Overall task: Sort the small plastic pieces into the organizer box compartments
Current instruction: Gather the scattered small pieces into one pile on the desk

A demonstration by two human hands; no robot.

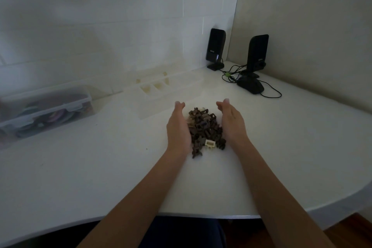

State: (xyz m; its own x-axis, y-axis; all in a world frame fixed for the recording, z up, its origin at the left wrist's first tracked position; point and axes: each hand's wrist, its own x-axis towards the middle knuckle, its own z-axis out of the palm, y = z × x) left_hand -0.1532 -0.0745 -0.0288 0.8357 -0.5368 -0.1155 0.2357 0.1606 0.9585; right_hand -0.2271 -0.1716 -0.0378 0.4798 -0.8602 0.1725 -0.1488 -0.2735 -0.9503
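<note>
A heap of small plastic pieces, mostly dark brown with a few cream ones, lies on the white table. One cream piece sits at the heap's near edge. My left hand stands on edge against the left side of the heap, fingers straight. My right hand stands likewise against the right side, fingers slightly bent inward at the tips. Behind the heap a clear organizer box with its lid open lies by the wall, a few compartments holding cream pieces.
A clear lidded container with colourful contents stands at the left by the wall. Two black speakers with cables and a black mouse occupy the far right corner. The table's curved front edge runs near my body.
</note>
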